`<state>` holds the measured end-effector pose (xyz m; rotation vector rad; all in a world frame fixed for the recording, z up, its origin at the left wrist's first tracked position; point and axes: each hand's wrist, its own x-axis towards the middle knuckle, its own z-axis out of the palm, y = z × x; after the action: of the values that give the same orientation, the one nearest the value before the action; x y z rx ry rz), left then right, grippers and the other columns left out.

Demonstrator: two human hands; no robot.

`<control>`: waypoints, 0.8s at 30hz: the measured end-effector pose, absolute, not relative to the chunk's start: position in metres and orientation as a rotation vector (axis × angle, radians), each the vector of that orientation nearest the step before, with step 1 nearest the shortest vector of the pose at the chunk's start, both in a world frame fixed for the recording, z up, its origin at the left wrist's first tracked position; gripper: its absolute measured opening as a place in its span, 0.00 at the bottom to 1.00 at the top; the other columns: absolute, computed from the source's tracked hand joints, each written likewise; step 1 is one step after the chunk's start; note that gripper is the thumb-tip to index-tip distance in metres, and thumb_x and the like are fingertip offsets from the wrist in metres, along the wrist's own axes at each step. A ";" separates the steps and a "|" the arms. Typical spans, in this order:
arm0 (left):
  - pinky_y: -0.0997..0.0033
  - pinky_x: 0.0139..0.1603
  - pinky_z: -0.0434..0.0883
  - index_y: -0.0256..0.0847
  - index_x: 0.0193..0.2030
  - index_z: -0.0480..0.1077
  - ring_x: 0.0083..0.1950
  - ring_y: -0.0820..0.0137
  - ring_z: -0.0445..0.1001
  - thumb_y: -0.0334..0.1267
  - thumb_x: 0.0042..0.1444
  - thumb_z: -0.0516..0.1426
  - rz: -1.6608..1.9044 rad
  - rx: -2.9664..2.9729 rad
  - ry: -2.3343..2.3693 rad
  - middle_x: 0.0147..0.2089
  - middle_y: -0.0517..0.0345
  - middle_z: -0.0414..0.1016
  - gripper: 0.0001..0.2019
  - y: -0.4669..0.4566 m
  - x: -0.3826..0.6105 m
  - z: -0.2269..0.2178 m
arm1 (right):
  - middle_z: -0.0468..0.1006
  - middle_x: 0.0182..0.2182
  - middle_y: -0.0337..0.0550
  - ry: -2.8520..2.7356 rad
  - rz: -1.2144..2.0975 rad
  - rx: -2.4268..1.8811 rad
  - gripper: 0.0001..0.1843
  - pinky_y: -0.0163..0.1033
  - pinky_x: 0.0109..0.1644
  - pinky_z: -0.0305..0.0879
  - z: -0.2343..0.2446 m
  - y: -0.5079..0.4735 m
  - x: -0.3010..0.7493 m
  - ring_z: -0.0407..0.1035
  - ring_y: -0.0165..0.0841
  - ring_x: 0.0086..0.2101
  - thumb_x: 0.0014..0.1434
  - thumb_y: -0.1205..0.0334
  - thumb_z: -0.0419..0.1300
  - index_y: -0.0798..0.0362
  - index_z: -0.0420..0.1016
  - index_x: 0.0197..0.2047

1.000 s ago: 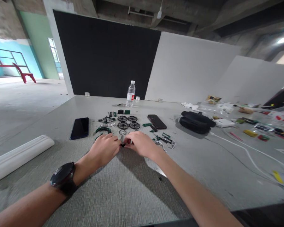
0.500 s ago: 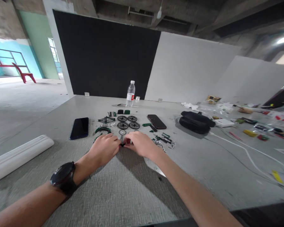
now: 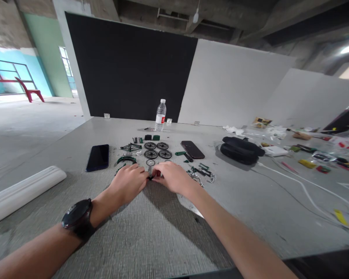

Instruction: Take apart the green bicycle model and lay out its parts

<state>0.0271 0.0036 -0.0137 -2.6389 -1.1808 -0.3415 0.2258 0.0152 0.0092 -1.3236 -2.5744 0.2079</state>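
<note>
Close to the tabletop, my left hand (image 3: 130, 178) and my right hand (image 3: 171, 176) meet at a small dark part (image 3: 150, 178). Both hands have closed fingers on it, and they hide most of its shape. Just beyond the fingertips lies a small ring-shaped part (image 3: 150, 162). Several black spoked miniature wheels (image 3: 151, 154) lie in two rows behind it. A dark green miniature bicycle frame (image 3: 130, 147) and curved green pieces (image 3: 126, 159) are to the left. Right of my right hand are loose green parts and silver chain pieces (image 3: 195, 177).
A dark phone (image 3: 97, 157) lies left and another phone (image 3: 192, 149) right of the parts. A water bottle (image 3: 160, 115) stands at the back. A black case (image 3: 242, 150) and white cables (image 3: 296, 182) lie right, a white roll (image 3: 26, 192) far left.
</note>
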 end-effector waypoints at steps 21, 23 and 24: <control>0.58 0.45 0.71 0.39 0.44 0.75 0.45 0.61 0.73 0.34 0.67 0.50 -0.477 -2.593 -1.042 0.45 0.53 0.77 0.11 0.002 0.020 -0.007 | 0.82 0.37 0.50 -2.225 0.106 -1.828 0.12 0.44 0.35 0.61 0.031 0.059 0.346 0.73 0.41 0.34 0.60 0.59 0.56 0.48 0.81 0.40; 0.58 0.45 0.71 0.39 0.43 0.75 0.45 0.61 0.73 0.33 0.67 0.51 -0.465 -2.604 -1.030 0.44 0.54 0.77 0.11 0.001 0.020 -0.006 | 0.81 0.38 0.49 -2.277 0.205 -1.764 0.11 0.43 0.36 0.62 0.027 0.060 0.342 0.73 0.40 0.35 0.58 0.58 0.57 0.48 0.80 0.39; 0.58 0.46 0.70 0.38 0.43 0.75 0.45 0.61 0.73 0.33 0.66 0.51 -0.461 -2.606 -1.027 0.44 0.54 0.77 0.10 0.001 0.020 -0.005 | 0.81 0.38 0.49 -2.297 0.229 -1.737 0.10 0.42 0.36 0.62 0.025 0.060 0.339 0.73 0.40 0.35 0.59 0.57 0.57 0.48 0.79 0.39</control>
<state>0.0205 0.0009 -0.0055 -2.6062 -1.0272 -0.4611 0.3393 0.0602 0.0255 -1.7365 -2.2972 0.2291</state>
